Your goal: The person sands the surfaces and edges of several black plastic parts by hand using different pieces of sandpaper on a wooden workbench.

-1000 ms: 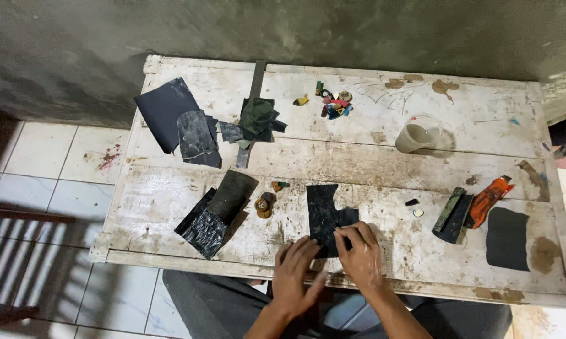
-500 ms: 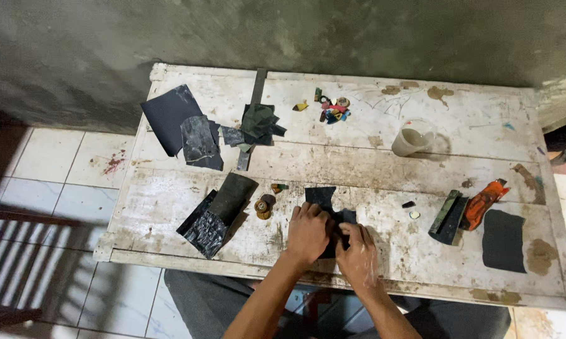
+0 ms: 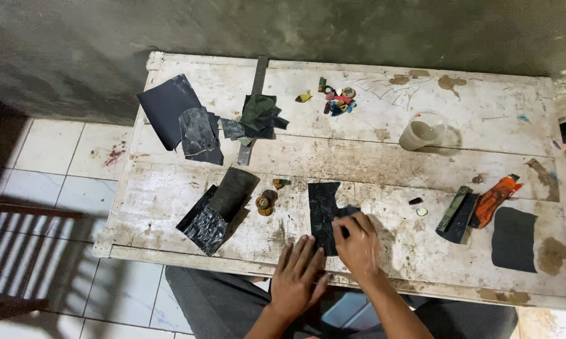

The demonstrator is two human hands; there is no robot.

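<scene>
A dark, ragged sheet of sandpaper [image 3: 324, 209] lies on the worn white wooden table [image 3: 383, 157] near its front edge. My right hand [image 3: 357, 246] presses down on the sheet's right lower part, fingers curled over something small that I cannot make out. My left hand [image 3: 297, 279] lies flat on the table just left of the sheet's lower corner, fingers spread and holding nothing.
More dark sheets [image 3: 181, 119] and scraps [image 3: 255, 118] lie at the back left, and a folded pile [image 3: 217, 208] sits at the front left. A plastic cup [image 3: 421, 130], small coloured bits [image 3: 337, 100], an orange tube [image 3: 493, 199], a dark block [image 3: 457, 213] and another sheet [image 3: 513, 238] are to the right.
Both hands first slid forward over the dark sheet. Now my left hand has drawn back to the table edge, and my right hand has shifted right on the sheet.
</scene>
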